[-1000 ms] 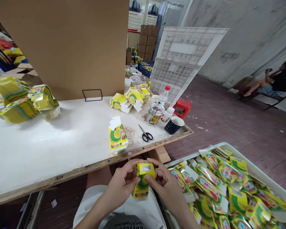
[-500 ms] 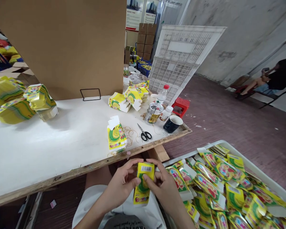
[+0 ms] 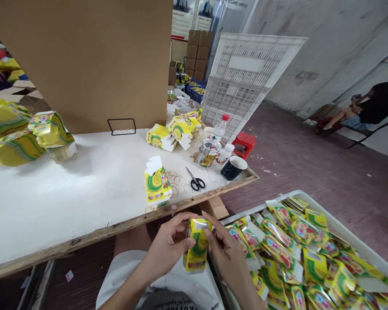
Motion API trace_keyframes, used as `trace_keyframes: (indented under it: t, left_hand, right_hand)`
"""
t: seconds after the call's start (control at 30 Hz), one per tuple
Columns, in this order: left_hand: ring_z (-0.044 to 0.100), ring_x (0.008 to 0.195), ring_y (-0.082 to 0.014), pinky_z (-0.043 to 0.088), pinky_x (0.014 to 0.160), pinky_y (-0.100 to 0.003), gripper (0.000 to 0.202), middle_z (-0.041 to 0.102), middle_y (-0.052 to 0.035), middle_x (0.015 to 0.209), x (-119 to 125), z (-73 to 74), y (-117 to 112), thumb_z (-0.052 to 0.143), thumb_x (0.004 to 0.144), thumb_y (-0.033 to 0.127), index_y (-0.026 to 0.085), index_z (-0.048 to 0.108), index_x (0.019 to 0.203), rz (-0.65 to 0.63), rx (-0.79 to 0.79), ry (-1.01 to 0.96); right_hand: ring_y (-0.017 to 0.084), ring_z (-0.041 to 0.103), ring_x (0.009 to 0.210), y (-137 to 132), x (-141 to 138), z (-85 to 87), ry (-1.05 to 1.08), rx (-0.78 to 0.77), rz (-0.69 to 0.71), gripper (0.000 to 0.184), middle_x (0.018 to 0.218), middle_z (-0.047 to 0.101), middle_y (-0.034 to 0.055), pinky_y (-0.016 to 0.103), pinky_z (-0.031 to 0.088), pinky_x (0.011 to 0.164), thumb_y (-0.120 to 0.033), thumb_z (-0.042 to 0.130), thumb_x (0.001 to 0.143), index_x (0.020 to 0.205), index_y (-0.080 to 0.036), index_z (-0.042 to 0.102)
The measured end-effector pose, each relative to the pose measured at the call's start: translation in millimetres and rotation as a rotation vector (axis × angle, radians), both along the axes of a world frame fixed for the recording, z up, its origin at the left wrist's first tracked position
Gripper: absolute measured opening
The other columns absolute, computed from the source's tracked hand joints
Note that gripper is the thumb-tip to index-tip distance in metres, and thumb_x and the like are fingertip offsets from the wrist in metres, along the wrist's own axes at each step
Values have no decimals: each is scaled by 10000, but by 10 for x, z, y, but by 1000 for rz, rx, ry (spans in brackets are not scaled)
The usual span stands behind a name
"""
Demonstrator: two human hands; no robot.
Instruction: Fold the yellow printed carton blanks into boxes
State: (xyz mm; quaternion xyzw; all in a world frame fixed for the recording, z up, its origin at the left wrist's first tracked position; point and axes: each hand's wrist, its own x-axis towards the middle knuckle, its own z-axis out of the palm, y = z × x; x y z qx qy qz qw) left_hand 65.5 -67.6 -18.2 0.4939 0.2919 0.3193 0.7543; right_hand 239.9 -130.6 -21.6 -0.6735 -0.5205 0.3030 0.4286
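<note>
Over my lap, below the table's front edge, I hold a small yellow and green carton [image 3: 196, 246] upright between both hands. My left hand [image 3: 168, 249] grips its left side, thumb on the front. My right hand [image 3: 226, 254] closes on its top right, fingers pressing the upper flap. On the table above stands a short stack of flat cartons [image 3: 157, 183] of the same print. A white crate [image 3: 349, 232] to my right holds several printed packets [image 3: 287, 254].
Scissors [image 3: 194, 181], rubber bands [image 3: 176, 181], a dark mug [image 3: 233, 168], a jar [image 3: 208, 153] and a bottle [image 3: 220, 128] lie near the table's right corner. Carton bundles [image 3: 26, 135] sit at far left. A cardboard sheet [image 3: 93, 60] stands behind. A person [image 3: 368, 107] sits at far right.
The carton has turned slightly in my hands, its barcode top now tipped away. My right fingers have shifted onto the top flap. Both hands stay over my lap.
</note>
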Motion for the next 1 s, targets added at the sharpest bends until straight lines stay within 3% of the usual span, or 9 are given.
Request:
trace_keyframes:
  t: [0.2,0.33,0.4,0.53,0.6,0.63,0.73,0.87,1.0]
  left_hand:
    - [701,912,-230,503,771,-291,534,760,-112,1027,74,-37,-25,758,806,325,172,580,1286,-23,-17,-82]
    - [706,989,-254,533,832,-321,480,756,-115,1097,110,-55,-126,719,839,310,199,583,1285,-15,41,-76]
    - [686,1093,-273,540,913,-365,441,721,-125,1216,90,-72,-127,659,882,293,224,581,1311,-3,167,2]
    - [404,1437,-303,301,1193,-524,539,494,-104,1525,-132,-168,150,622,898,245,289,505,1422,254,655,397]
    - [262,1501,-329,194,1216,-598,653,394,-121,1589,-305,-248,376,662,862,240,253,437,1475,431,803,631]
    - [281,1493,-332,200,1211,-611,627,424,-130,1570,-387,-287,478,654,862,227,231,461,1459,473,838,711]
    - [451,1410,-275,362,1178,-514,446,543,-101,1486,-573,-356,665,540,918,183,214,584,1360,437,873,808]
    - [542,1335,-247,460,1121,-453,350,624,-52,1401,-659,-320,642,481,958,200,235,688,1238,375,877,782]
    - [567,1313,-244,481,1108,-446,383,653,-60,1367,-589,-252,436,467,955,141,250,683,1253,532,980,632]
  right_hand:
    - [262,658,1069,-41,34,-38,-62,103,-51,320,1134,711,102,374,535,914,-401,591,918,1179,-270,721]
    - [241,685,1004,-28,-29,-41,130,150,-39,240,1075,727,91,345,560,860,-386,626,900,1085,-252,701]
    - [242,691,939,-61,54,-5,107,130,-29,227,1007,736,90,340,563,815,-396,633,887,1036,-241,705]
    - [297,659,868,-264,542,38,-421,71,-123,244,935,738,87,430,511,787,-450,605,845,944,-284,755]
    - [357,637,925,-372,775,2,-667,43,-258,292,978,731,95,511,474,820,-495,619,806,973,-305,764]
    - [367,642,930,-402,836,-26,-696,22,-273,301,984,736,91,528,472,822,-508,620,801,977,-312,765]
    - [332,692,904,-343,728,-96,-490,-32,-122,301,987,764,73,489,519,818,-509,627,820,999,-305,757]
    - [261,722,813,-37,160,-72,-111,-22,1,278,908,786,73,363,567,749,-484,644,848,945,-255,768]
    - [219,685,697,193,-274,7,164,-7,-8,402,821,779,84,314,561,673,-566,611,870,937,-206,776]
